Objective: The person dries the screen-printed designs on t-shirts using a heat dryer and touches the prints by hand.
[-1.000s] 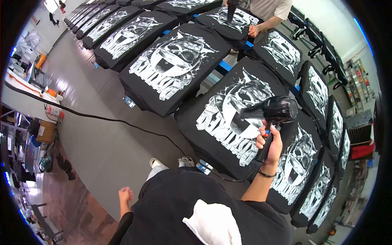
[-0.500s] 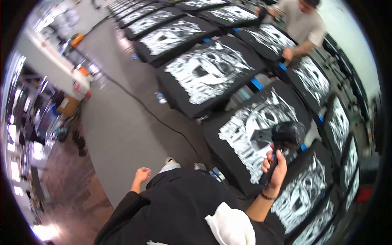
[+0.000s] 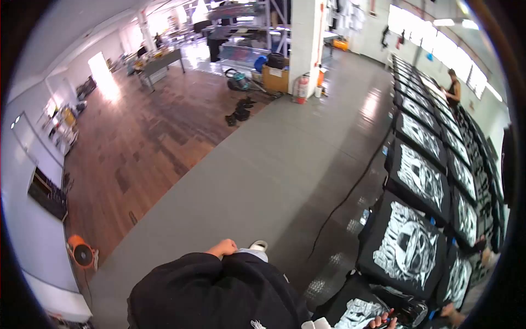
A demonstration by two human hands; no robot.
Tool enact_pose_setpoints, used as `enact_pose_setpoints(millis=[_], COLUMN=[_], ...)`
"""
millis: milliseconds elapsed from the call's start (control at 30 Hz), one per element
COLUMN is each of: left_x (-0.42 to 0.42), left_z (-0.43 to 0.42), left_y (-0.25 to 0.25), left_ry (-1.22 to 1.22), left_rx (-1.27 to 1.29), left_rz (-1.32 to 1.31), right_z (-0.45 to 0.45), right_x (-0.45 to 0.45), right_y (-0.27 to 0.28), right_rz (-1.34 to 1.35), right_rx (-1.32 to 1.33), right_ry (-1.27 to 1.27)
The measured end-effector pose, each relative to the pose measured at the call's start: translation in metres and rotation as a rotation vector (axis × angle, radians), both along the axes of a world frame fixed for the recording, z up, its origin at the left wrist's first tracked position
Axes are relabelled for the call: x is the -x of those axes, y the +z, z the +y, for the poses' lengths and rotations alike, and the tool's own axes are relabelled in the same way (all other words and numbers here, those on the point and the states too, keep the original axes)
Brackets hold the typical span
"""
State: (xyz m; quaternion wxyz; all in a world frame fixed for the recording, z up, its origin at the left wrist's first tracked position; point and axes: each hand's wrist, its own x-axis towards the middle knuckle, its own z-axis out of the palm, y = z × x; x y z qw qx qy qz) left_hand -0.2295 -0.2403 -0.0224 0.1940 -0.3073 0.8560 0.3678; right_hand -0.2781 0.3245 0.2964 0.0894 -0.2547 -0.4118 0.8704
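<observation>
My right hand is at the bottom edge, partly cut off, its fingers wrapped round the handle of a black hair dryer. The dryer is over a black T-shirt with a white print on the nearest board; its nozzle is hard to make out. Beyond it lies another black printed T-shirt. My left hand hangs by my body above the grey floor, fingers curled, with nothing visible in it.
Rows of printed black shirts run away on the right. A co-worker's hand is near the dryer; another person stands far back. A cable lies along the floor. An orange fan stands at left.
My view has swung left and up, bringing the wooden floor and room into sight. The hair dryer, still in my right hand, now appears at the bottom edge. My left hand is nearer my body.
</observation>
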Motion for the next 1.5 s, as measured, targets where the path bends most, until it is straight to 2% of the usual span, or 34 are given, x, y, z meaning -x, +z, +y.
enact_pose_setpoints(millis=[67,100,200,233,267,300,333,433,467,500,533,567,633,667,700,733,767,800,833,867,933,967,1000,1067,1100,1133,1167,1233,1300,1367,1400,1500], left_x=[-0.031,-0.044,-0.074,-0.078,-0.082,-0.086,-0.09,-0.086,-0.084,-0.085,-0.077,-0.072,-0.074,-0.072,-0.077,-0.082,-0.088,-0.091,-0.098,-0.101,-0.108,-0.094,-0.116,-0.112,-0.105,-0.099,-0.096,-0.064,-0.046,-0.017,-0.007,0.025], left_z=[-0.008,-0.015,-0.022,-0.023,-0.026,-0.031,-0.032,-0.045,-0.057,-0.064,-0.069,-0.077,-0.101,-0.109,-0.12,-0.133,-0.137,-0.147,-0.151,-0.155,-0.164,-0.162,-0.183,-0.189,-0.179,-0.169,-0.161,-0.12,-0.07,-0.029,-0.011,0.055], left_y=[-0.011,-0.019,-0.009,-0.006,-0.002,-0.001,-0.005,-0.001,-0.014,-0.017,0.002,0.017,0.021,0.019,0.005,-0.005,-0.001,-0.005,-0.002,0.003,-0.023,-0.035,-0.049,-0.063,-0.068,-0.067,-0.061,-0.05,-0.015,0.004,0.005,0.021], left_ry=[0.031,0.024,0.14,0.158,0.188,0.215,0.171,0.13,0.071,0.073,0.139,0.195,0.132,0.071,0.124,0.166,0.265,0.271,0.254,0.243,0.204,0.104,-0.162,-0.637,-0.845,-0.862,-0.709,-0.397,-0.068,-0.094,-0.097,-0.206], left_rx=[0.038,0.062,0.017,0.013,-0.055,-0.122,-0.015,0.03,0.007,0.004,-0.086,-0.175,-0.155,-0.138,-0.201,-0.268,-0.317,-0.314,-0.302,-0.29,-0.327,-0.321,-0.317,-0.338,-0.345,-0.346,-0.35,-0.351,-0.338,-0.248,-0.269,-0.234], left_rz=[-0.103,-0.113,-0.21,-0.201,-0.251,-0.303,-0.193,-0.104,-0.046,-0.048,-0.051,-0.059,-0.072,-0.073,-0.029,0.003,-0.081,-0.163,-0.19,-0.209,-0.269,-0.313,-0.199,0.079,0.243,0.242,0.135,-0.069,-0.268,-0.27,-0.253,-0.232], right_z=[-0.012,-0.031,-0.061,-0.044,-0.021,-0.037,-0.046,-0.05,-0.043,-0.01,-0.016,-0.029,-0.061,-0.073,-0.081,-0.088,-0.094,-0.11,-0.114,-0.123,-0.126,-0.126,-0.129,-0.123,-0.113,-0.104,-0.093,-0.081,-0.061,-0.035,-0.025,0.0], right_x=[0.016,0.022,0.028,0.032,0.032,0.031,0.031,0.019,0.011,0.005,0.003,0.0,-0.026,-0.035,-0.043,-0.062,-0.082,-0.096,-0.11,-0.125,-0.149,-0.162,-0.17,-0.182,-0.195,-0.203,-0.21,-0.215,-0.217,-0.22,-0.217,-0.203], right_y=[0.003,0.013,0.024,0.009,-0.012,0.0,-0.003,-0.033,-0.044,-0.066,-0.066,-0.062,-0.043,-0.035,-0.031,-0.028,-0.026,-0.014,-0.008,-0.002,0.006,0.008,0.015,0.016,0.01,0.005,0.003,-0.002,-0.006,-0.012,-0.014,-0.02], right_rz=[0.067,-0.039,-0.043,0.013,0.171,0.072,0.078,-0.055,-0.105,0.039,0.035,0.036,0.015,-0.011,-0.003,0.07,0.166,0.159,0.216,0.246,0.166,0.135,0.045,-0.002,0.055,0.108,0.122,0.056,0.036,0.206,0.222,0.118], right_rx=[0.071,-0.057,-0.244,-0.212,0.079,-0.026,-0.022,-0.196,-0.258,-0.247,-0.249,-0.194,-0.087,0.196,0.475,0.508,0.495,0.449,0.48,0.508,0.245,0.134,-0.017,-0.109,-0.057,-0.002,0.064,-0.014,-0.048,0.202,0.237,0.047], right_ry=[0.055,-0.031,-0.01,0.081,0.284,0.22,0.229,0.09,0.041,0.204,0.201,0.195,0.114,0.023,-0.107,-0.054,-0.01,-0.087,-0.035,-0.085,-0.214,-0.238,-0.319,-0.368,-0.374,-0.373,-0.389,-0.435,-0.437,-0.36,-0.347,-0.317])
